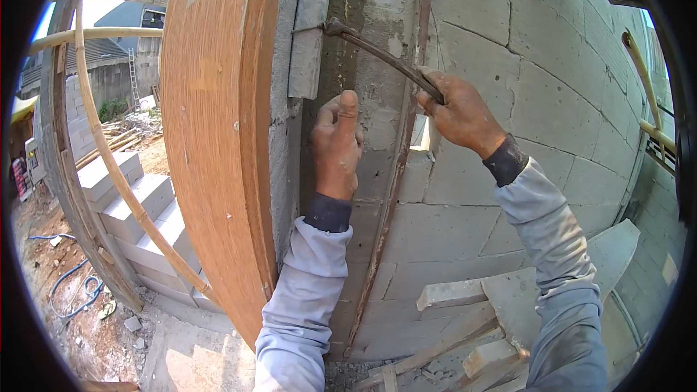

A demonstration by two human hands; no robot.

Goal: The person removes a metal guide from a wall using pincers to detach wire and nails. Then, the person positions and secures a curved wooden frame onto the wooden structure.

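My right hand (465, 112) is closed round the handles of long dark metal pincers (385, 59). Their head meets a thin wire (308, 28) that crosses a narrow grey board (313, 43) standing upright against the wall edge. Lower and to the left, my left hand (338, 144) is raised with the thumb up and the fingers curled in. Whatever those fingers may hold is hidden. It is in front of a recessed concrete strip (374, 94), just below the pincers. A rusty upright bar (396, 174) runs down between my two forearms.
A brown wooden frame (214, 101) stands close on the left. Pale block wall (472, 138) fills the right side. Planks (465, 341) lean at lower right. Outside are stacked blocks (145, 203), a bamboo pole (120, 174) and a blue hose (72, 294).
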